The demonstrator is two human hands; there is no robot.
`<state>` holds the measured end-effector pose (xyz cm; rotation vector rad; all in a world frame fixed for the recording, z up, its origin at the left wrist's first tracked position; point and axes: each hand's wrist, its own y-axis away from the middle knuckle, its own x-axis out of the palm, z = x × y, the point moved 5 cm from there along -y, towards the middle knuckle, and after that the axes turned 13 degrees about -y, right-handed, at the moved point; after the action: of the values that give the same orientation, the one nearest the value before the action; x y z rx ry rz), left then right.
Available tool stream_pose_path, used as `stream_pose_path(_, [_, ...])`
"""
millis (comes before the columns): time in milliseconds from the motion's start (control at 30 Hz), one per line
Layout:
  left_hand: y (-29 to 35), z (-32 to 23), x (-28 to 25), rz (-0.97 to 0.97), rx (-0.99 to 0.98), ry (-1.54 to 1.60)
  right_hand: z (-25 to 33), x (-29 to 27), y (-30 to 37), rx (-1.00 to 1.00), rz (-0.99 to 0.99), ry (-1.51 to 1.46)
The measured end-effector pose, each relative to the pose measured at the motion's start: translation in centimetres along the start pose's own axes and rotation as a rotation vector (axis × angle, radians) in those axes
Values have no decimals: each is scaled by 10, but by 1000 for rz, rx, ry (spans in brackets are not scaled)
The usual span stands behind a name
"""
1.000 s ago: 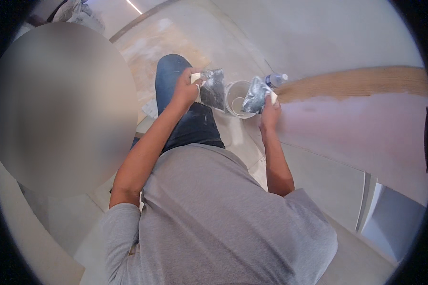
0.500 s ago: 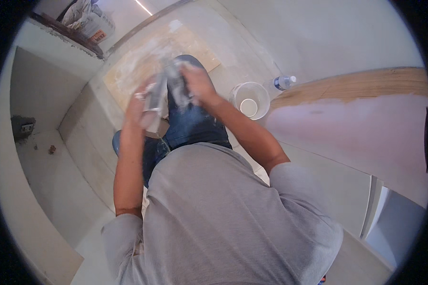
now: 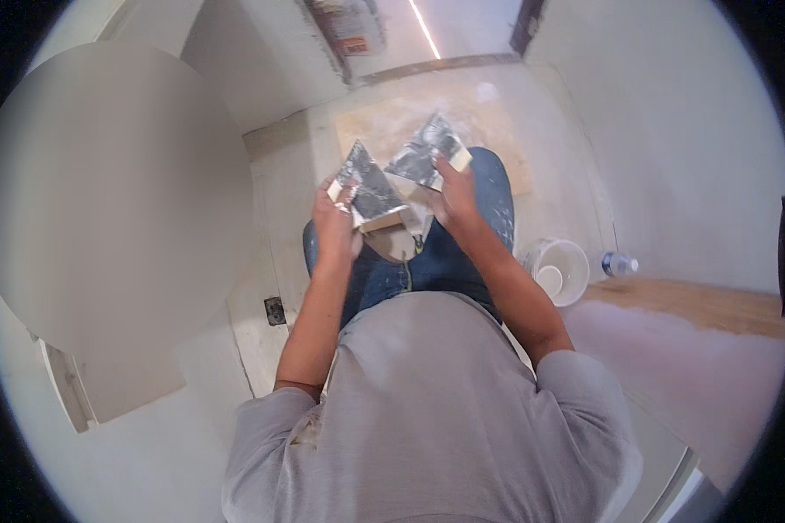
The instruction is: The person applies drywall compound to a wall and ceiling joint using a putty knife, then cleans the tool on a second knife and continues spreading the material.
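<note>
Above my lap, my left hand [image 3: 336, 218] grips a putty knife [image 3: 368, 185] with a wide, silver, smeared blade and a pale edge. My right hand [image 3: 455, 193] is closed on a second, similar putty knife [image 3: 429, 152], held a little farther out. Both blades are tilted, their near corners close together; whether they touch I cannot tell. White smears mark my left fingers. Between my knees, below the blades, shows a pale rounded thing [image 3: 392, 244] whose kind I cannot make out.
A white-powdered tan board [image 3: 501, 161] lies on the floor ahead. A white bucket [image 3: 576, 253] and a clear bottle [image 3: 619, 264] stand at my right, near a part-painted wooden surface [image 3: 689, 305]. A sack [image 3: 349, 30] leans beyond the doorway. A blurred round patch covers the left.
My view has swung left, so the bucket and doorway sit farther right. The hands, smeared by motion before, now hold the two blades apart side by side.
</note>
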<state>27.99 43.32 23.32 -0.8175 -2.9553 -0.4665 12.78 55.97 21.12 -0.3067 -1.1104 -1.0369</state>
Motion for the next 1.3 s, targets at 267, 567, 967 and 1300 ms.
stream_pose_path(267, [14,-8,5,-227,225,-38,-15,9,31,-119,3,235])
stream_pose_path(567, [21,-50,11,-144,497,-230,-5,40,55,-121,440,687])
stream_pose_path(967, [5,-46,-29,-139,440,-322,0,35,55,55,615,1028])
stream_pose_path(1300, [10,-22,-45,-289,410,-303,-16,69,114,-929,998,1615])
